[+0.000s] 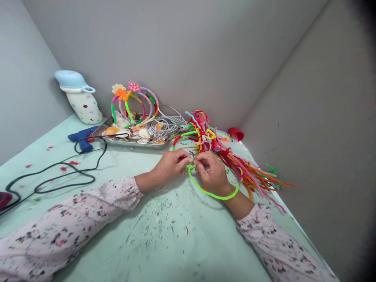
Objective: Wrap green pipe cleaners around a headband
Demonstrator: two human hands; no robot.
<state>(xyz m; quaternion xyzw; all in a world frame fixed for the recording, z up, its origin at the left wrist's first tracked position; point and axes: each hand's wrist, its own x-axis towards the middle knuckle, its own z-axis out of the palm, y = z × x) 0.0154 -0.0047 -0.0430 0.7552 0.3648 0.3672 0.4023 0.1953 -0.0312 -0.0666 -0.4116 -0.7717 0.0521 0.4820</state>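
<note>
Left hand: thumb and fingertips pinched together, looks like on a short purple fuzzy strand poking up; left hand sits right next to the other one.
Right hand: thumb and finger tips together too, meeting the left's at the same spot; what exactly is between the right hand fingertips is too small to make out.
Green curve: bright lime-green fuzzy curved band, starts just under the fingertips and sweeps over the right wrist.
Fuzzy pile: big messy bundle of multicolored fuzzy stems, just beyond the right hand.
Tray: shallow silver metal tray farther back, with colorful fuzzy flower-topped hoops standing in it and a tangle of thin gray metal hoops at its right end.
Glue gun, I think: blue gun-shaped tool by the tray's left end, black cord looping around nearby.
Bottle: white one with a pale blue lid, against the gray wall.
Table: pale mint-green top, specks all over it.
</note>
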